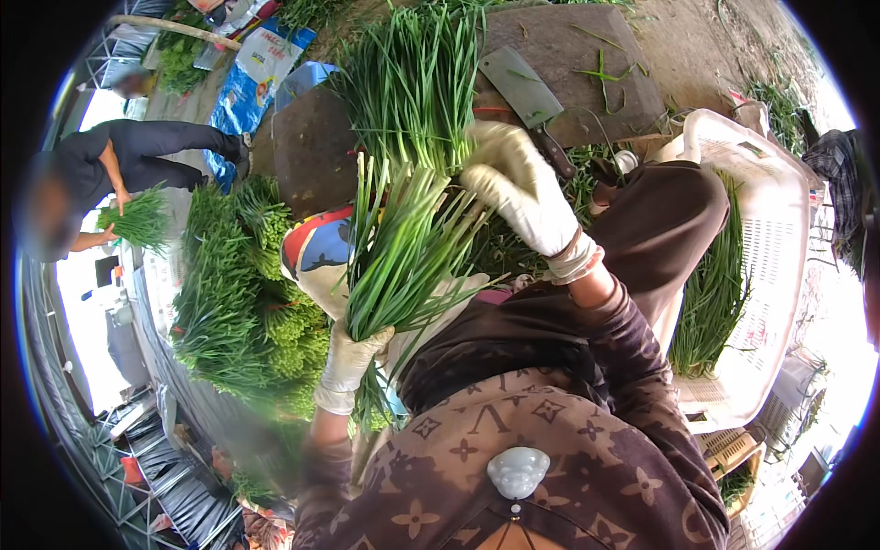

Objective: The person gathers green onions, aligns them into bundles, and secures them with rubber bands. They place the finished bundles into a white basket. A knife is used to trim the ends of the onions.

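Observation:
My left hand (pixel 352 359), in a pale glove, grips a bunch of long green leaves (pixel 402 268), probably garlic chives, by its leafy part. The pale stem ends of the bunch point up and away from me. My right hand (pixel 526 196), also gloved, is blurred beside those stem ends with its fingers bent. Whether it pinches anything cannot be made out. Just beyond both hands lies a thick pile of the same greens (pixel 416 86), stems towards me. A cleaver (pixel 522 82) rests on a worn board (pixel 591 48) to the right of the pile, its handle pointing towards me.
Bundled greens (pixel 220 295) are stacked at my left. A white plastic crate (pixel 773 275) holding more greens (pixel 711 309) stands at my right, by my knee. On the far left a person (pixel 103 172) holds a bunch. Leaf scraps litter the ground (pixel 694 41).

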A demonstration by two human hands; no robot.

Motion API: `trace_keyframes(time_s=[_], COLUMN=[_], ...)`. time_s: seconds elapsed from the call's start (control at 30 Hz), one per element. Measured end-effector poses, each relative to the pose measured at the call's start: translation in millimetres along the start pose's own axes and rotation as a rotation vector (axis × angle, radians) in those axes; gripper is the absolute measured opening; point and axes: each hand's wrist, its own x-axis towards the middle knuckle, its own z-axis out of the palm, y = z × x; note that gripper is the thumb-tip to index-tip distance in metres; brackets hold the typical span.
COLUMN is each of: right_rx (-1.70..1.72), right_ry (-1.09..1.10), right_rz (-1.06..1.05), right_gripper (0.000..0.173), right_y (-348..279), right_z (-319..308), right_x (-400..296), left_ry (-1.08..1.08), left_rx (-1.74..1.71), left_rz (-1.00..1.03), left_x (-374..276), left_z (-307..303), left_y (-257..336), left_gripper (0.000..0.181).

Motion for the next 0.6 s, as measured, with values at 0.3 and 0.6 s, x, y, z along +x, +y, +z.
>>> trace_keyframes(time_s=[0.3,0.6], right_rx=[-0.099,0.344], right_ry=[0.2,0.313], right_rz=[-0.192,0.075], right_gripper=[0.025,0.011], right_y=[10,20], right_z=[-6,-29], right_x=[-1,-4], left_ry=[0.007,0.067], left_rx=[0.07,0.049], left_rz=[0.122,0.127], left_x=[1,-3], left_z=[2,1], left_y=[-2,-7], left_gripper=[0.034,0.032])
